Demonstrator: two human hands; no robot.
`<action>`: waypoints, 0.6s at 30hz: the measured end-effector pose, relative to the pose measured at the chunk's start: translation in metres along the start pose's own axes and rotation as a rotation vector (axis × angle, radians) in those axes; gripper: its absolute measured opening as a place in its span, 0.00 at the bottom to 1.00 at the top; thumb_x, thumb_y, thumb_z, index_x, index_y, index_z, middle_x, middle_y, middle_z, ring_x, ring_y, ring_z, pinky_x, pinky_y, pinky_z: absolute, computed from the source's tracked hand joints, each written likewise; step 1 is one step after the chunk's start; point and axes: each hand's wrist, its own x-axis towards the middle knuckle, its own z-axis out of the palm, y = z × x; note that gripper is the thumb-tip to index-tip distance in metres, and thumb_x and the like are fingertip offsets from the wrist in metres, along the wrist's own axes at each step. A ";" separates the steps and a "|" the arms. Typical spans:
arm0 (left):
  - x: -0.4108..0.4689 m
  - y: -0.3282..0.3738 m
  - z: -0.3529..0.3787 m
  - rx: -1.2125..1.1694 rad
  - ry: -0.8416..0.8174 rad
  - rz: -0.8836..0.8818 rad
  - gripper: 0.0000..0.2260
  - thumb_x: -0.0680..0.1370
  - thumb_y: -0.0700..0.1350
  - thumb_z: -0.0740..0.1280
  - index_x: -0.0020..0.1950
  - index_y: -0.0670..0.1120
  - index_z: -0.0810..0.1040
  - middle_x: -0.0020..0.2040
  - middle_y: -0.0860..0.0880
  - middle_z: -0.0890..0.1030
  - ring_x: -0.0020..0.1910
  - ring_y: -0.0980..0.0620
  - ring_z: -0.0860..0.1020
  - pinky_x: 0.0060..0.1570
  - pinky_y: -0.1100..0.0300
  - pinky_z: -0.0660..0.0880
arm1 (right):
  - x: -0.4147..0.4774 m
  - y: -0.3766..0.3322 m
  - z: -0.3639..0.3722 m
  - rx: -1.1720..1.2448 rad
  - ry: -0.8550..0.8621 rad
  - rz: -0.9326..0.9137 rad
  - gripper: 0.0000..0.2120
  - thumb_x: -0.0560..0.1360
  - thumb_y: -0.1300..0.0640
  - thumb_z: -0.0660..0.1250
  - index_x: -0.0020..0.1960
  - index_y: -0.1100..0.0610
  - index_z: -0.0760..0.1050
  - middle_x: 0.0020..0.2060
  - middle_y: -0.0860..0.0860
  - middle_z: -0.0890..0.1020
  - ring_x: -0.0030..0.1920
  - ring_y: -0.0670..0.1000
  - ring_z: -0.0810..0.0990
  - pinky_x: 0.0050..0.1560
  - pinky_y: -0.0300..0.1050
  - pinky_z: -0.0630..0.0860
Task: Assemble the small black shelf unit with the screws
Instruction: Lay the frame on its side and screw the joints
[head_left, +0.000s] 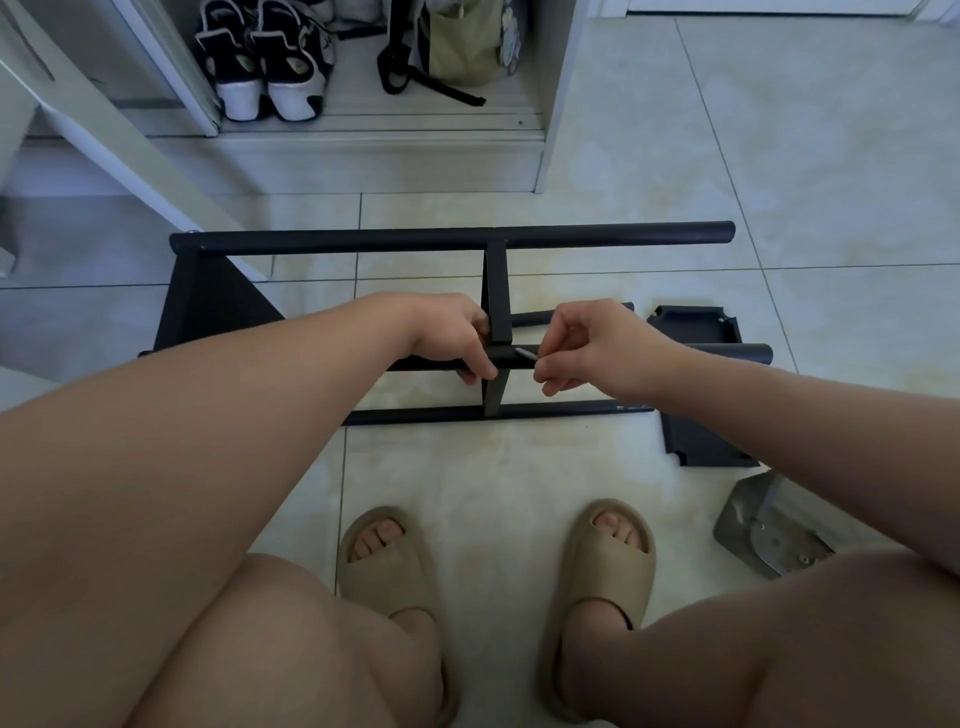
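The black shelf frame (452, 238) lies on its side on the tiled floor, made of long round tubes joined by flat shelf panels. My left hand (447, 332) grips the middle tube where it meets the upright middle panel (496, 291). My right hand (587, 345) pinches a small silver screw (524, 354), its tip pointing at the tube joint beside my left fingers. A black end panel (208, 301) is fixed at the frame's left end.
Two loose black shelf panels (698, 325) (698, 441) lie on the floor at the right. A clear bag with screws (769, 530) sits near my right knee. A white cabinet holding shoes (260, 67) and a bag (462, 41) stands beyond the frame. My sandalled feet are below.
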 end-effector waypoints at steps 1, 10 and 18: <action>0.000 -0.001 0.002 -0.010 0.006 0.013 0.13 0.75 0.42 0.75 0.57 0.41 0.80 0.50 0.43 0.86 0.51 0.47 0.85 0.65 0.48 0.74 | -0.001 0.000 0.000 -0.004 -0.006 0.001 0.06 0.76 0.68 0.72 0.45 0.63 0.75 0.41 0.60 0.86 0.40 0.54 0.87 0.48 0.47 0.85; -0.004 0.000 0.010 -0.081 0.067 0.081 0.11 0.77 0.40 0.73 0.58 0.40 0.81 0.50 0.41 0.85 0.50 0.46 0.84 0.64 0.49 0.76 | 0.003 -0.002 0.006 -0.072 -0.014 0.009 0.06 0.76 0.66 0.73 0.46 0.62 0.75 0.40 0.59 0.87 0.42 0.51 0.88 0.54 0.52 0.84; 0.000 0.003 0.010 -0.114 0.098 0.074 0.14 0.77 0.41 0.73 0.62 0.40 0.79 0.54 0.40 0.85 0.52 0.46 0.84 0.64 0.47 0.75 | 0.006 0.000 0.007 -0.145 -0.016 0.016 0.06 0.76 0.64 0.73 0.45 0.59 0.76 0.37 0.53 0.87 0.40 0.48 0.87 0.49 0.49 0.81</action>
